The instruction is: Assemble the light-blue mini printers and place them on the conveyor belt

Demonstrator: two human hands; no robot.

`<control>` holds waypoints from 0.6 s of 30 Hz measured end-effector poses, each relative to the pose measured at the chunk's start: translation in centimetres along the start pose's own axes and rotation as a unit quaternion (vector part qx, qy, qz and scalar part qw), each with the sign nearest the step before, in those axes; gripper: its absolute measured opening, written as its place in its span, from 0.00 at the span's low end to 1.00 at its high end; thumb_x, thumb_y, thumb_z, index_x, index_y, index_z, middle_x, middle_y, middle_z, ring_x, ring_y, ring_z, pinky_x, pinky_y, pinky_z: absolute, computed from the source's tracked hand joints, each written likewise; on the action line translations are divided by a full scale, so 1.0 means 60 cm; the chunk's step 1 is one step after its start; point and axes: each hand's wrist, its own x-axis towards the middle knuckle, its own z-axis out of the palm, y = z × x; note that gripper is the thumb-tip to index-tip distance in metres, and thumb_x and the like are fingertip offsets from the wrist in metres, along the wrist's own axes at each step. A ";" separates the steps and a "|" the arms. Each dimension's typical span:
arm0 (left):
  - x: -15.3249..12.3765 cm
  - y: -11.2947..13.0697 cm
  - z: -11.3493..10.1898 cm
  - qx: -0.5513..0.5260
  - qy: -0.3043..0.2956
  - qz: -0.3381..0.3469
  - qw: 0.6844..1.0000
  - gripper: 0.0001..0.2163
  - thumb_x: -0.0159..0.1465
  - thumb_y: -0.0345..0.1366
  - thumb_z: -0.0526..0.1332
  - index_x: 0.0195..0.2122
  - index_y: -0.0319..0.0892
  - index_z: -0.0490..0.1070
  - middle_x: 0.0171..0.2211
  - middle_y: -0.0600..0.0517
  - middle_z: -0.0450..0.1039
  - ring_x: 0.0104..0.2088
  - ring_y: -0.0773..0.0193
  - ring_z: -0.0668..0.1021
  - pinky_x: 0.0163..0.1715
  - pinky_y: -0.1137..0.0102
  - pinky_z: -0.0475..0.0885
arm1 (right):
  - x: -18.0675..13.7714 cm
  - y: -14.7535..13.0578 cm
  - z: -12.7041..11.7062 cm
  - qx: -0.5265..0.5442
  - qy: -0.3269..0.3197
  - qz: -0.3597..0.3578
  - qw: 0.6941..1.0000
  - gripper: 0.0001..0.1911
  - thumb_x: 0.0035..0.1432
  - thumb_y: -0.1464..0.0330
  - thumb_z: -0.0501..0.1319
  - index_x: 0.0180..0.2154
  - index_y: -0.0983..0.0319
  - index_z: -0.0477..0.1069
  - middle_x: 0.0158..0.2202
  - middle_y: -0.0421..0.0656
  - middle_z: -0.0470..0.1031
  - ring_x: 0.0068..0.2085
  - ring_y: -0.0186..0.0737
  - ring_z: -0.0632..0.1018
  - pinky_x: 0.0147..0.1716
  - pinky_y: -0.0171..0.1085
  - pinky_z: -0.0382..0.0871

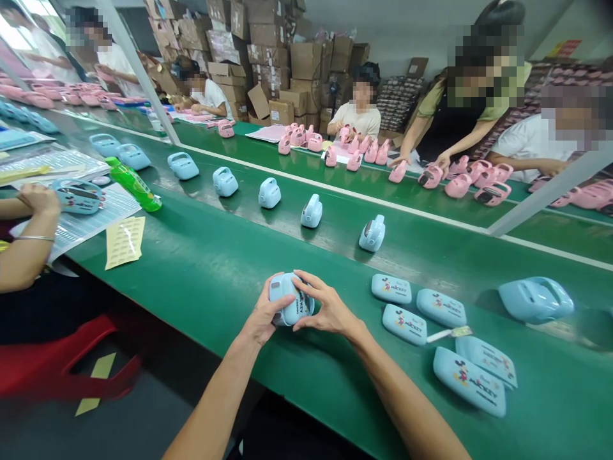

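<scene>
Between both hands, low over the green table, is a light blue plastic casing [290, 312] with a Mickey print on its side. My left hand [261, 314] grips its left end, thumb across the top. My right hand [329, 308] curls round the right side, fingers on the upper edge and thumb below, partly covering the print. To the right of my right hand lie several light blue Mickey panels [405, 324]. A small white stick-like tool [447, 333] with a pale, patterned end rests among them.
Light blue handled casings [269, 193] stand in a row beyond my hands; another handled casing [536, 299] is at right. A green bottle [133, 184] and sticker sheet [124, 243] lie left, near a co-worker's hand [42, 198]. Co-workers across handle pink casings [431, 177]. A white post [550, 191] rises at right.
</scene>
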 end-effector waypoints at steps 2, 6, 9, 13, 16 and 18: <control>0.003 -0.003 0.001 -0.018 0.000 -0.008 1.000 0.33 0.47 0.34 0.78 0.54 0.47 0.69 0.43 0.51 0.79 0.41 0.57 0.81 0.40 0.66 0.77 | 0.002 -0.003 -0.001 0.010 0.001 0.010 1.000 0.55 0.43 0.48 0.76 0.69 0.50 0.58 0.70 0.52 0.60 0.70 0.57 0.64 0.67 0.57 0.60; 0.010 -0.012 -0.001 -0.096 -0.021 -0.089 0.991 0.26 0.50 0.36 0.76 0.49 0.44 0.70 0.39 0.50 0.80 0.36 0.57 0.82 0.37 0.63 0.79 | 0.004 -0.007 -0.015 0.079 -0.028 0.032 0.996 0.49 0.50 0.48 0.73 0.69 0.53 0.60 0.72 0.52 0.58 0.72 0.57 0.60 0.69 0.58 0.54; 0.013 -0.018 -0.011 -0.134 -0.053 -0.158 0.977 0.24 0.55 0.40 0.73 0.51 0.41 0.70 0.41 0.46 0.81 0.37 0.52 0.83 0.36 0.57 0.80 | 0.002 -0.002 -0.034 0.176 -0.040 0.065 0.981 0.41 0.59 0.49 0.67 0.68 0.55 0.61 0.70 0.50 0.61 0.71 0.54 0.62 0.70 0.56 0.53; 0.015 -0.019 -0.024 -0.162 -0.086 -0.173 0.968 0.28 0.59 0.42 0.70 0.59 0.41 0.66 0.46 0.42 0.81 0.43 0.46 0.83 0.39 0.52 0.80 | 0.000 0.003 -0.053 0.228 -0.006 0.102 0.968 0.38 0.60 0.49 0.66 0.67 0.56 0.64 0.68 0.49 0.65 0.69 0.53 0.65 0.69 0.54 0.56; 0.016 -0.016 -0.024 -0.166 -0.093 -0.178 0.966 0.29 0.59 0.40 0.70 0.60 0.40 0.65 0.46 0.42 0.81 0.43 0.46 0.83 0.41 0.51 0.80 | 0.003 -0.007 -0.054 0.153 -0.005 0.090 0.984 0.40 0.55 0.50 0.70 0.66 0.55 0.65 0.69 0.50 0.64 0.71 0.54 0.63 0.70 0.56 0.53; 0.015 -0.014 -0.019 -0.160 -0.083 -0.177 0.967 0.27 0.58 0.37 0.70 0.57 0.40 0.67 0.43 0.43 0.81 0.41 0.49 0.84 0.40 0.55 0.80 | 0.006 -0.016 -0.047 0.100 -0.026 0.078 0.992 0.47 0.49 0.50 0.74 0.66 0.54 0.64 0.70 0.51 0.61 0.71 0.57 0.61 0.70 0.58 0.53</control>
